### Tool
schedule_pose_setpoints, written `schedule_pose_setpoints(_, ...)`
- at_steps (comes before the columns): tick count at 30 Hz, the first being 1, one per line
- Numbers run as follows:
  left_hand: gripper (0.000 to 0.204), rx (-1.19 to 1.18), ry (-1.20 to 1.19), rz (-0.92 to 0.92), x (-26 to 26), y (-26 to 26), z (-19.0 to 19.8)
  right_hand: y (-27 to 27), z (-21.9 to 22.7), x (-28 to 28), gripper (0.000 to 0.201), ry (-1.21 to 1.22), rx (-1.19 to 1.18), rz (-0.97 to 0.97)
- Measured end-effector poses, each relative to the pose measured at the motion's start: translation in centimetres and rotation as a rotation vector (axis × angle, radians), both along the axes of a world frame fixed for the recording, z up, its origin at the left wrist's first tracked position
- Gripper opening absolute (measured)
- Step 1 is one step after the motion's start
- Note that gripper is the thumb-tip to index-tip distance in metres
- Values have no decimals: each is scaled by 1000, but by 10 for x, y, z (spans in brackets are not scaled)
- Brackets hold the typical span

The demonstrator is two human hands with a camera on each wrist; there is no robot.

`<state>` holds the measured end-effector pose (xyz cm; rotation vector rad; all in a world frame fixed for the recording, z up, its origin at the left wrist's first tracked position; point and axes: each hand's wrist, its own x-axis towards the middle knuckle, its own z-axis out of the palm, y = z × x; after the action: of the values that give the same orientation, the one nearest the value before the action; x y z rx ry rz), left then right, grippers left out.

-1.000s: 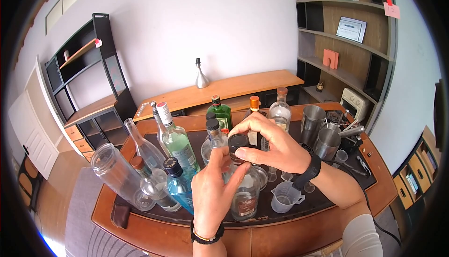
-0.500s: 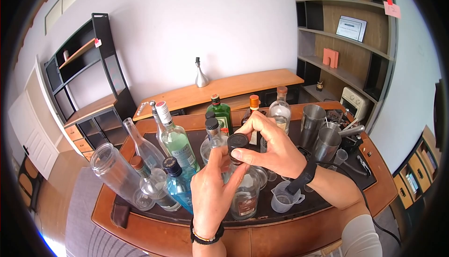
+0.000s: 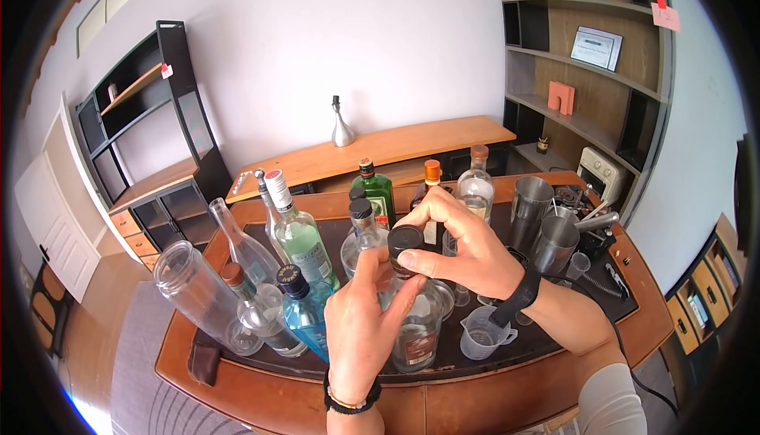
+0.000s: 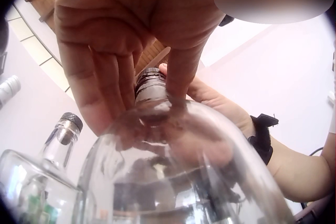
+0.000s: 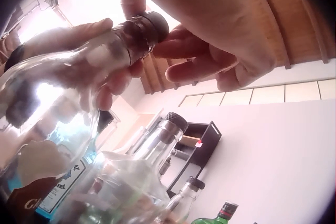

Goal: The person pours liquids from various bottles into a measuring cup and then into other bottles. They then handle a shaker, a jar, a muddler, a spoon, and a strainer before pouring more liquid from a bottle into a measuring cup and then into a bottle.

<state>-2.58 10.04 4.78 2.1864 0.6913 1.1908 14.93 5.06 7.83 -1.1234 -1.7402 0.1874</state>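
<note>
A clear glass bottle (image 3: 417, 340) with a brown label stands at the front middle of the desk. My left hand (image 3: 362, 308) holds it round the neck and shoulder, thumb on one side and fingers on the other, as the left wrist view shows. On top sits a dark cap (image 3: 406, 239), which my right hand (image 3: 467, 249) pinches between thumb and forefinger. The right wrist view has the cap (image 5: 157, 26) on the neck, with the other right fingers curled loosely beside it. Left of the left hand is a blue bottle (image 3: 305, 308).
A clear measuring jug (image 3: 484, 334) stands under my right wrist. More bottles crowd the left and back, including a green one (image 3: 376, 193) and a pale green one (image 3: 301, 245). Metal shakers (image 3: 554, 245) stand at the right. A tall glass jar (image 3: 194, 292) leans at the left.
My right hand has turned slightly at the cap, its wrist strap now lower over the jug. The left hand keeps its hold on the bottle, which stays in place.
</note>
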Motion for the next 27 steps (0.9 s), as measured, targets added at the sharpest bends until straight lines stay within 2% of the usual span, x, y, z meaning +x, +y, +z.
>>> schedule_pose_setpoints(4, 41, 10, 1, 4, 0, 0, 0, 0, -2, -3, 24, 11, -29, -58)
schedule_pose_setpoints(10, 42, 11, 0, 16, 0, 0, -2, 6, -6, 2, 33, 48, 12, 115)
schedule_pose_setpoints(22, 42, 0, 2, 7, 0, 0, -1, -2, -1, 2, 36, 155, -145, 182)
schedule_pose_setpoints(27, 43, 2, 5, 9, 0, 0, -1, 1, -6, 2, 31, 86, -18, 126)
